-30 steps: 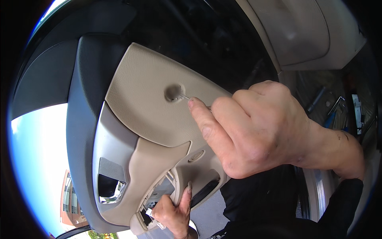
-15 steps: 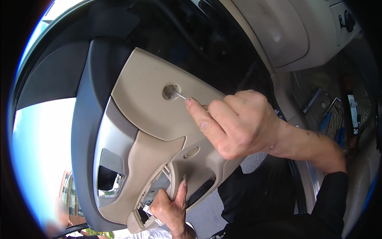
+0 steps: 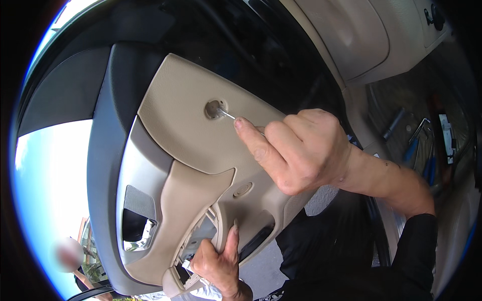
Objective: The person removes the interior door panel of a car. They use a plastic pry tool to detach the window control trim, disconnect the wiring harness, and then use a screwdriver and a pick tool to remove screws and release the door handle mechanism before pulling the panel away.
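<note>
A beige car door panel (image 3: 186,130) stands tilted across the middle. My right hand (image 3: 301,150) is closed round a tool with a thin metal shaft (image 3: 228,115); its handle is hidden in my fist. My index finger lies along the shaft, and its tip is in the round recess (image 3: 214,110) in the panel. Lower down, my left hand (image 3: 216,261) grips the rim of the armrest opening (image 3: 201,231), thumb on the outer side and fingers curled inside. Between the hands is an oval insert (image 3: 243,189) in the panel.
Several tools, some with blue handles (image 3: 410,149), lie on the car floor at right, beside a dark trim strip with a white part (image 3: 446,133). A chrome inner door handle (image 3: 145,235) sits at left. A person (image 3: 70,256) stands outside beyond the door.
Both hands keep their grips, and the tool's tip stays in the recess. The view has shifted slightly. The person outside shows more fully at lower left.
</note>
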Tool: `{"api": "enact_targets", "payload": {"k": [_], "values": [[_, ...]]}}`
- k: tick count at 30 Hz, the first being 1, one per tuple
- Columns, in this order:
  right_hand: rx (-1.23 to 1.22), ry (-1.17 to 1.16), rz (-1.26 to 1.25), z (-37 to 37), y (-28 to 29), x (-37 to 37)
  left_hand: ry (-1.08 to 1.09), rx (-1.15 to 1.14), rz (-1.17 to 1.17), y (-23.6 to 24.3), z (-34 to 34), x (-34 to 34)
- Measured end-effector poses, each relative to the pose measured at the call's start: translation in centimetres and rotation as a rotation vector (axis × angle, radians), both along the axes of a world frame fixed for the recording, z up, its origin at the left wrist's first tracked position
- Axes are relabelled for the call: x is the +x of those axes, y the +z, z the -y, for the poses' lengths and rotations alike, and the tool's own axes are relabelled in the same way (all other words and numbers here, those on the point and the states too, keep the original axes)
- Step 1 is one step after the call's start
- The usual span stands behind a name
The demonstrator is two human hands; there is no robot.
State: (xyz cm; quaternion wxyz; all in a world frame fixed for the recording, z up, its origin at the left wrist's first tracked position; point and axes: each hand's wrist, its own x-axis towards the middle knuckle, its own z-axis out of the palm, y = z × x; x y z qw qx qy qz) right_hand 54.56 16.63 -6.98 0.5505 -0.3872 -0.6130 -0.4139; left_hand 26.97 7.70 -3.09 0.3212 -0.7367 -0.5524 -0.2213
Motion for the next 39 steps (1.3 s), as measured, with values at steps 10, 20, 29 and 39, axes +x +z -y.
{"api": "enact_targets", "payload": {"k": [10,20,29,39], "values": [[-0.078,-0.032,0.157,1.1,1.7,1.6,0.027,-0.026,0.021,0.1,0.2,0.2],[0.019,0.025,0.087,-0.1,0.6,0.9,-0.010,0.003,0.064,-0.5,0.0,0.0],[0.042,-0.020,-0.007,0.1,-1.0,-1.2,0.022,0.046,0.000,-1.1,-0.2,-1.3],[0.055,-0.037,-0.024,-0.2,-1.0,-1.6,0.032,0.041,0.043,-1.1,-0.1,-0.7]]}}
